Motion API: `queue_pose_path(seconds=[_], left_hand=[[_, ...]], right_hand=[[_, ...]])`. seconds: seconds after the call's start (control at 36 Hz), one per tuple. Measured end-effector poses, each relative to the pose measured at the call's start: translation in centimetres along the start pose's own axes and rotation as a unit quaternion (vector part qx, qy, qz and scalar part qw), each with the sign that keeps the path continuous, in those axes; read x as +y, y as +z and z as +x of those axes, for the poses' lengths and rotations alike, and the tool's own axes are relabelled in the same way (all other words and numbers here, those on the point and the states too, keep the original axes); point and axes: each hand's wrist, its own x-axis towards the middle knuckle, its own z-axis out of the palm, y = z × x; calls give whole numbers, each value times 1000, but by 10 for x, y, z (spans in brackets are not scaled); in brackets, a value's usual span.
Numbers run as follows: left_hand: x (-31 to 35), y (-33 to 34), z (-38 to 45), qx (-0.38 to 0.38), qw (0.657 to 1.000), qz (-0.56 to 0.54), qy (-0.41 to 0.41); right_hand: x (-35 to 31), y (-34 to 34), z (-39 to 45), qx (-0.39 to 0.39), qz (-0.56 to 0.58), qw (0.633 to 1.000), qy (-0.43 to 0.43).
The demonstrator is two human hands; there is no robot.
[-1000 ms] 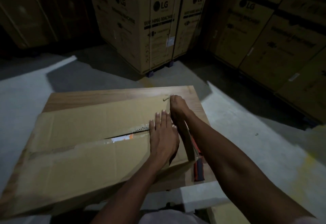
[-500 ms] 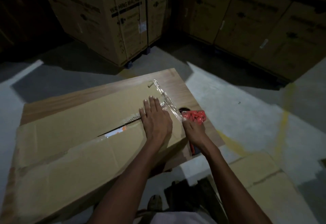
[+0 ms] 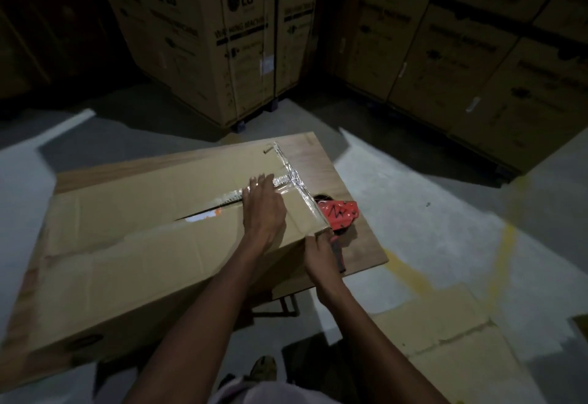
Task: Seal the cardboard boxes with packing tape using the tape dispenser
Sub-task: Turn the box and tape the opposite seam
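Left hand [image 3: 264,212] flat on light, flexing cardboard box [image 3: 133,244]; right hand [image 3: 321,257] gripping rigid tape dispenser [image 3: 339,217] handle.

Red tape dispenser [image 3: 339,214], seemingly black-scribbled; tan cardboard box [image 3: 133,244].

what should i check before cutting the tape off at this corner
1. Left hand flat on the box top, holding the flap down: ok.
2. Right hand grips the tape dispenser handle: ok.
3. Tape strip runs along the right end edge to the near corner: ok.
4. Tape smooth: not ok, wrinkled near the seam.
5. Centre seam closed: not ok, gap open.
6. Blade against tape: cannot tell.
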Motion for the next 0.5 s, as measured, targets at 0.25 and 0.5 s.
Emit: queue_pose_path(seconds=[0.25,0.5], left_hand=[[-53,-48,-38,83,996,-34,-29],[-121,-106,-43,146,986,-22,-79]], right_hand=[[-6,46,-31,-111,16,993,21],[-14,85,-35,-126,86,988,-13]])
